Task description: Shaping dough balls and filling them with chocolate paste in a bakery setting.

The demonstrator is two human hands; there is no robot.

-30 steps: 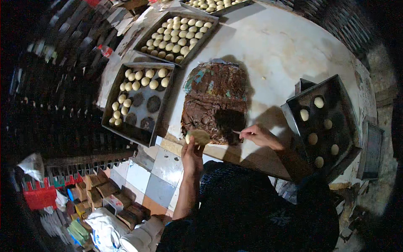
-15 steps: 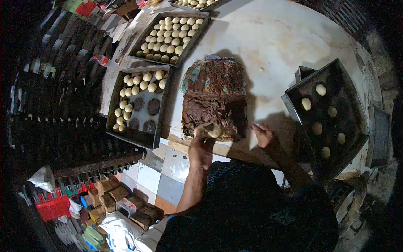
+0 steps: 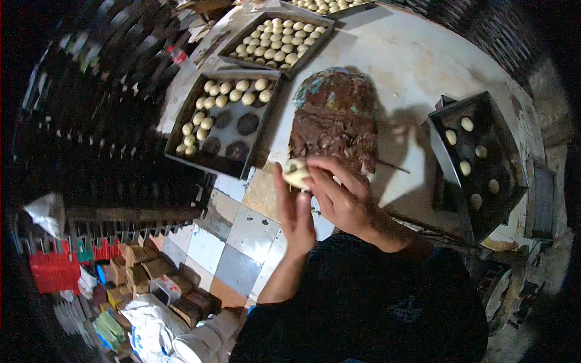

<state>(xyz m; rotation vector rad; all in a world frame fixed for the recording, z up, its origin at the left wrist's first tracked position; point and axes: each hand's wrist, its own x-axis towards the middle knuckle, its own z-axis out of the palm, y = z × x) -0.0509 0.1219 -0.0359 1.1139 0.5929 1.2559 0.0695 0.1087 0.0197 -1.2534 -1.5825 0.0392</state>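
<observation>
The left hand (image 3: 295,224) and right hand (image 3: 349,201) both pinched a piece of dough (image 3: 296,177) near the brown paste (image 3: 333,130) on the bench (image 3: 417,66). The dough looked soft, so squeezing too hard could have torn it and let its dark middle (image 3: 294,166) leak out.

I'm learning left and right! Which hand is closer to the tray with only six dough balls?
Right. The right hand is left of the tray, not touching it, at the dough piece. The left hand is farther left, also at the dough piece.
</observation>
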